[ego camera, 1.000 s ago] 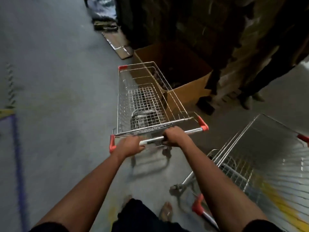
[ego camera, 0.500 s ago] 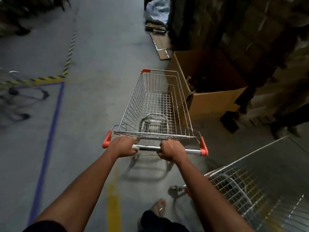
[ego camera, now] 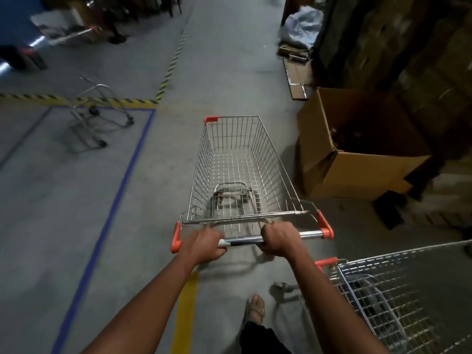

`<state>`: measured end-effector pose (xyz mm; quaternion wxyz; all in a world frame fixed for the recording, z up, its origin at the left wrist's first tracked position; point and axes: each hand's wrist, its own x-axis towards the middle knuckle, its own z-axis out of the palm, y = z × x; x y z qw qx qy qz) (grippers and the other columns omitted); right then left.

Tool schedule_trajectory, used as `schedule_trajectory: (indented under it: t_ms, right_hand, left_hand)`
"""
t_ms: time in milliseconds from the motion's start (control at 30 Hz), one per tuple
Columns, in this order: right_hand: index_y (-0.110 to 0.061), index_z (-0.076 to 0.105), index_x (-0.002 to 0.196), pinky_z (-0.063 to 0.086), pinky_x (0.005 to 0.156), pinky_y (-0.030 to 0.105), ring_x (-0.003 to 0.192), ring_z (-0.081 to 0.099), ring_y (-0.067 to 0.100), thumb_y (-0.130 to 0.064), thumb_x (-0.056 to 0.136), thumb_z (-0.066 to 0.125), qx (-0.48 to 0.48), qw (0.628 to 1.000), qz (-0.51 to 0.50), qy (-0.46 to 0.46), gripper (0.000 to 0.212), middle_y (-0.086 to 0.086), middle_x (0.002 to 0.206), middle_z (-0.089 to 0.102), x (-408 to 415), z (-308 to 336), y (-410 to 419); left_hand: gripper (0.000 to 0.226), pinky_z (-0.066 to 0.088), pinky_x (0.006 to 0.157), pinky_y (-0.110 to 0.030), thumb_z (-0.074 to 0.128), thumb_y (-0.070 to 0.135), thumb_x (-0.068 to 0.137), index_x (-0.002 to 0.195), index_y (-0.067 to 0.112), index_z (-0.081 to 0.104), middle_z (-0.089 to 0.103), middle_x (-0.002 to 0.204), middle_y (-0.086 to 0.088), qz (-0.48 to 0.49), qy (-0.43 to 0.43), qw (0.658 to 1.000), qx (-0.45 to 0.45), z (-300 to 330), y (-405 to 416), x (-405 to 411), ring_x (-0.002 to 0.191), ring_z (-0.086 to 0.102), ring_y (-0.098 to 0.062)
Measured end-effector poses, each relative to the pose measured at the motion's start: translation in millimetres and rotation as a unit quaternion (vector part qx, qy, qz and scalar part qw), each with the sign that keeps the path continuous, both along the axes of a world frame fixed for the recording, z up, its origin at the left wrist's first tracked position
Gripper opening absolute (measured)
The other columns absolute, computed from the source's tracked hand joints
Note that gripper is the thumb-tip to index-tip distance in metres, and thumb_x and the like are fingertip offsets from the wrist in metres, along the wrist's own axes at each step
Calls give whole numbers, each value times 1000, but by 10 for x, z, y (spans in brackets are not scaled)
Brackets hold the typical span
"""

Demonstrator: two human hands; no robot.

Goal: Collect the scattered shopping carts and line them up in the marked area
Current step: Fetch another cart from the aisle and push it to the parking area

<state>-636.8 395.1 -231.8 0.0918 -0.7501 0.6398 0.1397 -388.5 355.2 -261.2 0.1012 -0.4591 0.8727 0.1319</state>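
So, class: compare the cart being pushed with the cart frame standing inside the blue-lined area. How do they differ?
The pushed cart has a full wire basket; the cart frame shows only bare tubing and wheels. The pushed cart is gripped by the left hand and right hand; the frame stands untouched. The pushed cart is outside the blue line; the frame is inside. Both are silver metal.

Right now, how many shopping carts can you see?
3. One cart is in the middle, both hands on its handle. A second stands at the lower right. A third, blurred, is inside the blue-lined area at the left. Others may be out of view.
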Motion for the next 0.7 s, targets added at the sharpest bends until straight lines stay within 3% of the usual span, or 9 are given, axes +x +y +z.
schedule_trajectory:
  t_ms: [167,333,500,700]
  right_hand:
    - [-18,69,92,53,73,36,86,72,33,-54,88,52,-4,998,56,14,40,7,94,75,21,-12,-366]
    - [-18,68,90,50,70,34,81,72,30,-51,88,52,-14,995,99,-3,37,6,89,74,69,-27,-984]
    - [-20,66,90,56,77,38,83,71,30,-46,88,51,-2,991,127,-38,31,7,92,73,144,-25,-1659]
    - [-18,68,90,58,80,39,86,72,31,-43,87,54,10,985,166,-44,29,7,93,74,243,-30,-2420]
  left_hand:
    - [34,43,69,-32,56,49,82,99,22,67,73,95,-6,17,20,1000,10,29,-99,85,88,69,-30]
    - [29,37,63,-30,56,46,79,95,24,68,70,89,-2,81,40,994,65,74,-534,175,80,67,-24]
    - [37,50,84,-39,56,50,82,109,27,66,66,112,-4,148,8,987,56,111,-986,178,103,66,-28]
    - [36,52,88,-40,57,52,85,107,27,68,70,106,-4,208,-4,977,56,175,-1479,202,99,69,-29]
